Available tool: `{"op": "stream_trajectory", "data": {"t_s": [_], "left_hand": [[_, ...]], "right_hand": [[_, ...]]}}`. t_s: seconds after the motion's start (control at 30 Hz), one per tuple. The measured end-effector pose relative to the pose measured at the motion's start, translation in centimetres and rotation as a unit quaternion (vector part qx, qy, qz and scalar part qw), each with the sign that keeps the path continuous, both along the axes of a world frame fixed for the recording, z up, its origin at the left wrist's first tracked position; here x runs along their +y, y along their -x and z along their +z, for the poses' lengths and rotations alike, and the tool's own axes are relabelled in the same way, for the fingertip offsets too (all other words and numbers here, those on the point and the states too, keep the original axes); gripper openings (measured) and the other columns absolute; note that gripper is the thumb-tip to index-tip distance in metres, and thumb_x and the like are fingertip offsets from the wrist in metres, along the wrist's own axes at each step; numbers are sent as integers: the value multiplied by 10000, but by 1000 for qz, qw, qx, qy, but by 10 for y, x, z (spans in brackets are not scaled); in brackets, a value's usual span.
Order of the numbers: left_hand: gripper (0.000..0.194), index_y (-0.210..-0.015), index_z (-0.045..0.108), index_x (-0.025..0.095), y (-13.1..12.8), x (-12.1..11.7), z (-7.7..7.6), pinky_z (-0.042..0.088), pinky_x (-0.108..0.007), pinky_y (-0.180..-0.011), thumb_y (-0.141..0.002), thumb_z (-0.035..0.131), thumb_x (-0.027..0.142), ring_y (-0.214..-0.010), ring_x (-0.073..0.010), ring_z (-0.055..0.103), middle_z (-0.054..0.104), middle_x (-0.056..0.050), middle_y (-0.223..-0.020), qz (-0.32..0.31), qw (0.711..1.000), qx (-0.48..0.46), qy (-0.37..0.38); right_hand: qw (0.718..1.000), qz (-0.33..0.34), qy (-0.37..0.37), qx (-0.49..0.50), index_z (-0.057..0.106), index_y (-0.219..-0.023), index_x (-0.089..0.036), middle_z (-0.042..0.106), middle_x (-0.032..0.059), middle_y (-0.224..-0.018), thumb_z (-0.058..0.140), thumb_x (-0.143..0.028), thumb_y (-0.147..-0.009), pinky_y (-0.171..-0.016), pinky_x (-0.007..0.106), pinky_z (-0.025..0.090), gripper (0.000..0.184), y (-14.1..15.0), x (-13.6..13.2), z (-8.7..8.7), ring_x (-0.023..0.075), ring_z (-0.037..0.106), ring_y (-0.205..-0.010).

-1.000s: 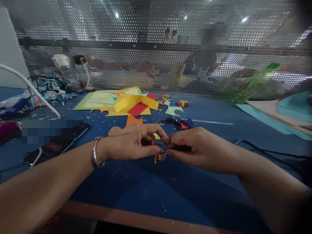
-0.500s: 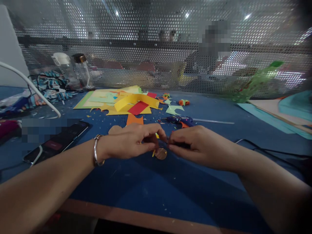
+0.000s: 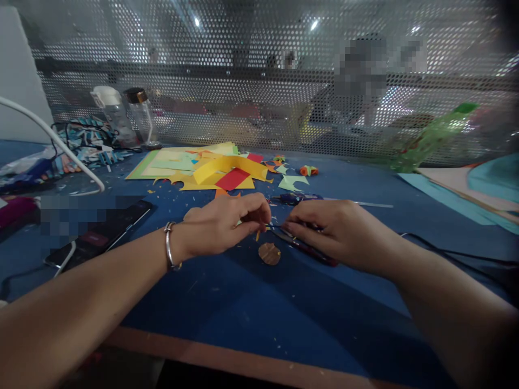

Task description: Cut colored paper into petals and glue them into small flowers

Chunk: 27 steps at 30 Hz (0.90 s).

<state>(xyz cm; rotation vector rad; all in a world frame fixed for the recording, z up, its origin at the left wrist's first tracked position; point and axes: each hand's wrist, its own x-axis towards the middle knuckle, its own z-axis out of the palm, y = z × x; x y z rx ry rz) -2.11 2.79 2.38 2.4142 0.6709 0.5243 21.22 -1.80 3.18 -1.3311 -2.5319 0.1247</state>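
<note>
Fingertips of my left hand (image 3: 235, 221) are closed together above the table, with a small yellow paper strip (image 3: 258, 235) showing just below the thumb. Facing it, my right hand (image 3: 328, 227) pinches a thin dark stick-like tool (image 3: 274, 226), whose tip reaches toward the left fingers; its full shape is hidden. Under the right hand lies a slim pointed tool (image 3: 306, 249) with a dark reddish handle. A brown round disc (image 3: 270, 254) with a yellow speck at its edge lies on the table below the gap between my hands.
Coloured paper sheets and offcuts (image 3: 198, 182) lie behind my hands, beside a glue gun (image 3: 294, 199). A phone (image 3: 109, 229) with a white cable is at left. Two bottles (image 3: 140, 121) stand at back left. Blue paper (image 3: 446, 197) and a green bottle (image 3: 432, 132) are at right.
My right hand has lifted slightly, uncovering the slim pointed tool. The hands have drawn a little away from the brown disc, which now shows fully. The view has shifted slightly.
</note>
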Motion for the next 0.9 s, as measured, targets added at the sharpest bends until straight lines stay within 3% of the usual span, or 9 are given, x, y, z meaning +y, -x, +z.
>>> {"op": "stream_trajectory", "data": {"t_s": [0.3,0.53,0.73,0.9], "left_hand": [[89,-857,578,160,-8,4,-14,521,-261,-760,-792,601,103,-805,-122,670,696,-17,-842,40,978,-61,196],[164,-833,601,140,-8,8,-19,519,-285,-712,-751,727,206,-733,-129,655,690,-24,-774,35,962,-49,267],[178,-812,608,135,-10,9,-20,514,-297,-718,-719,756,172,-718,-127,646,681,-17,-747,61,953,-34,294],[207,-789,592,137,-10,6,-18,513,-289,-731,-693,773,110,-701,-108,650,685,-6,-744,69,929,-49,361]], "right_hand": [[999,13,44,-3,652,-815,-194,671,48,-785,467,-360,-966,-599,281,397,291,1,-1,1,164,590,-664],[999,31,44,-7,665,-855,-201,687,47,-828,497,-356,-951,-641,297,404,248,1,-2,-2,182,600,-733],[998,34,39,-17,648,-858,-187,674,45,-828,508,-330,-944,-642,294,396,218,2,-1,-5,183,598,-733],[998,56,35,-13,622,-813,-190,650,39,-806,507,-280,-936,-631,276,380,192,4,-3,-4,162,573,-696]]}}
